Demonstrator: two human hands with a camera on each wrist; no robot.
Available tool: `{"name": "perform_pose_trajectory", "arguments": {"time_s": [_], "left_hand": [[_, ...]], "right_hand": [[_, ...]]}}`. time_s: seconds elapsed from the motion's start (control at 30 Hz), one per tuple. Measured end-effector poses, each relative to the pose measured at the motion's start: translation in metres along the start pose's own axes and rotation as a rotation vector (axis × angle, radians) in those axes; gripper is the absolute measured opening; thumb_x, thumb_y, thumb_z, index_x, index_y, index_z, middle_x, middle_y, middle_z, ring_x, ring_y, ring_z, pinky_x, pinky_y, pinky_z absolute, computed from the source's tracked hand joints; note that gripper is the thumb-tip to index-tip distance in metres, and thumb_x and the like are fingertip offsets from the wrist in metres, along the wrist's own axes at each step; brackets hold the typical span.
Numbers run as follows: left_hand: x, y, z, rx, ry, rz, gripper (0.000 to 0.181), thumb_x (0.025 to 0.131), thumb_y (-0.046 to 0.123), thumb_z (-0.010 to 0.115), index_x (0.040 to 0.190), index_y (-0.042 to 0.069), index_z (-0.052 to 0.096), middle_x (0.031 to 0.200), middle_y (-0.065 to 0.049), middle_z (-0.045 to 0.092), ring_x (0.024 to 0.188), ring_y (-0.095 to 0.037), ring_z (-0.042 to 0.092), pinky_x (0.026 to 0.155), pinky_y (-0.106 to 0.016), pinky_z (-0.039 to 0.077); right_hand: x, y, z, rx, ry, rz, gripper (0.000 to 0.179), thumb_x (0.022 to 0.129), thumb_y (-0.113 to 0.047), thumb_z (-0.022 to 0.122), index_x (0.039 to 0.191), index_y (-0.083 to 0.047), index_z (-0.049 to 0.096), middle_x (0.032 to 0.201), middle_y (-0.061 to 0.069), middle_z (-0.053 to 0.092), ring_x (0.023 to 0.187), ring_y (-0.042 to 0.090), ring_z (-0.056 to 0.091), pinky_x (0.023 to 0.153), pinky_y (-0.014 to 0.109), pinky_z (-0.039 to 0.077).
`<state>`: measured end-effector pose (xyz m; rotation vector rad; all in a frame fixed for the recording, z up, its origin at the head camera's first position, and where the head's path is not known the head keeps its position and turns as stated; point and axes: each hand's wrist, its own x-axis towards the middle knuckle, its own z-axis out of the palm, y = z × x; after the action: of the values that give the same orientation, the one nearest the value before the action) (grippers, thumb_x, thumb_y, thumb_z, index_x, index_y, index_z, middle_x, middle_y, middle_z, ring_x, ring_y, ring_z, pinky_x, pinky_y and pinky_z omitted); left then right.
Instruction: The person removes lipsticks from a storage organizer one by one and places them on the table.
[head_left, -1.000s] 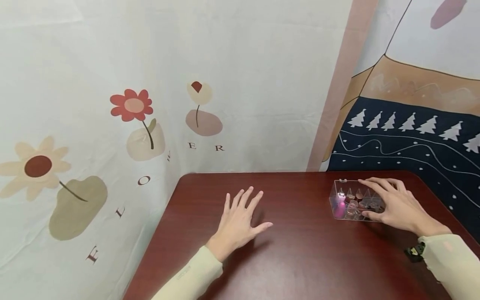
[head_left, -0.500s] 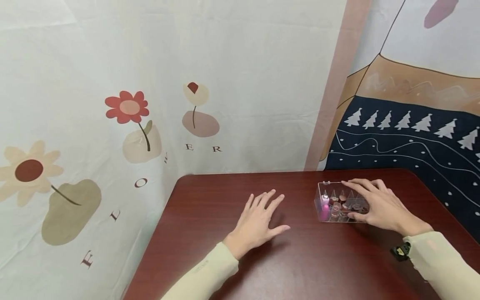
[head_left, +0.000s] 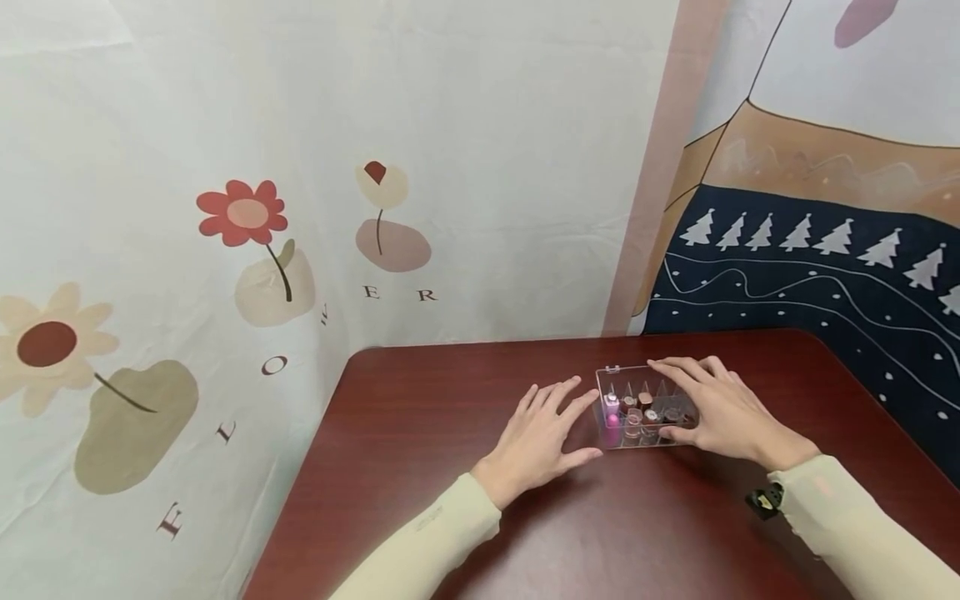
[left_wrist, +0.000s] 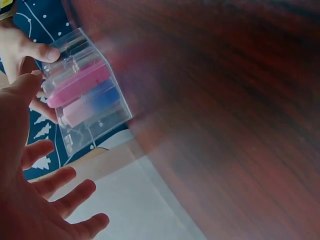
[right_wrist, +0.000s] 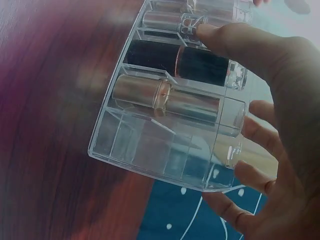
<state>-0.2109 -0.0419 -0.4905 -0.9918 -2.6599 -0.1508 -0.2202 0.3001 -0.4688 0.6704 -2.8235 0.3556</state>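
A clear plastic lipstick organizer (head_left: 633, 427) with divided compartments stands on the table. My right hand (head_left: 723, 414) grips it from above, thumb at the near side and fingers over the far side. A pink tube (left_wrist: 80, 85) and a pale tube with a blue base (left_wrist: 92, 104) fill slots at its left end. Under the right thumb, the right wrist view shows a black lipstick (right_wrist: 202, 64) and a gold lipstick (right_wrist: 140, 91), with an end compartment holding nothing. My left hand (head_left: 534, 437) is spread beside the organizer's left end, fingertips close to its wall.
The dark red wooden table (head_left: 420, 400) has rounded far corners. Behind it hangs a pale cloth (head_left: 510, 167) printed with flowers, and a dark blue panel with trees (head_left: 795, 275) is on the right. A black watch (head_left: 765, 502) is on the right wrist.
The organizer has moved left across the table with my right hand on it. My left hand has moved right, and the gap between it and the organizer has narrowed.
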Motion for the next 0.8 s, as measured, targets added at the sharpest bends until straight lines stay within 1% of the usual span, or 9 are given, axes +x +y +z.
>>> {"name": "perform_pose_trajectory", "arguments": {"time_s": [0.17, 0.3, 0.43, 0.57, 0.7, 0.8], "left_hand": [[0.004, -0.001, 0.003, 0.014, -0.001, 0.006, 0.078, 0.108, 0.073, 0.071, 0.173, 0.032, 0.054, 0.184, -0.003, 0.049, 0.157, -0.028, 0.062, 0.134, -0.058, 0.051], [0.002, -0.005, 0.004, 0.008, -0.004, -0.011, 0.069, 0.108, 0.071, 0.073, 0.164, 0.031, 0.063, 0.183, -0.002, 0.05, 0.158, -0.028, 0.061, 0.134, -0.057, 0.051], [-0.002, -0.012, 0.0, -0.013, 0.005, -0.016, 0.06, 0.107, 0.068, 0.076, 0.153, 0.029, 0.069, 0.183, -0.002, 0.051, 0.159, -0.03, 0.061, 0.134, -0.057, 0.051], [-0.008, -0.019, -0.004, -0.038, 0.009, -0.014, 0.055, 0.106, 0.064, 0.079, 0.145, 0.027, 0.071, 0.182, -0.002, 0.053, 0.159, -0.029, 0.061, 0.134, -0.057, 0.051], [-0.018, -0.026, -0.008, -0.08, 0.022, 0.001, 0.053, 0.105, 0.061, 0.082, 0.144, 0.026, 0.072, 0.18, -0.003, 0.055, 0.16, -0.029, 0.061, 0.134, -0.057, 0.051], [-0.025, -0.033, -0.011, -0.105, 0.035, 0.015, 0.053, 0.105, 0.059, 0.084, 0.144, 0.026, 0.072, 0.18, -0.004, 0.055, 0.16, -0.029, 0.061, 0.133, -0.059, 0.052]], "right_hand": [[0.005, -0.01, 0.005, 0.011, -0.01, -0.018, 0.107, 0.079, -0.045, 0.107, 0.171, -0.023, 0.057, 0.166, 0.012, 0.064, 0.123, 0.03, 0.057, 0.094, 0.056, 0.056], [0.008, -0.017, 0.008, 0.013, -0.005, -0.054, 0.108, 0.079, -0.044, 0.107, 0.172, -0.024, 0.057, 0.167, 0.011, 0.063, 0.122, 0.027, 0.057, 0.094, 0.053, 0.057], [0.01, -0.023, 0.011, 0.018, 0.003, -0.079, 0.109, 0.079, -0.042, 0.107, 0.173, -0.025, 0.056, 0.167, 0.01, 0.061, 0.123, 0.026, 0.056, 0.093, 0.05, 0.057], [0.011, -0.03, 0.014, 0.027, -0.001, -0.094, 0.108, 0.08, -0.042, 0.107, 0.174, -0.026, 0.055, 0.167, 0.01, 0.061, 0.125, 0.026, 0.055, 0.092, 0.049, 0.059], [0.012, -0.038, 0.017, 0.026, 0.009, -0.116, 0.108, 0.08, -0.042, 0.106, 0.173, -0.025, 0.056, 0.166, 0.008, 0.062, 0.122, 0.024, 0.055, 0.089, 0.045, 0.058], [0.014, -0.044, 0.019, 0.027, 0.029, -0.135, 0.109, 0.078, -0.041, 0.107, 0.173, -0.022, 0.056, 0.164, 0.007, 0.063, 0.12, 0.022, 0.054, 0.088, 0.042, 0.057]]}}
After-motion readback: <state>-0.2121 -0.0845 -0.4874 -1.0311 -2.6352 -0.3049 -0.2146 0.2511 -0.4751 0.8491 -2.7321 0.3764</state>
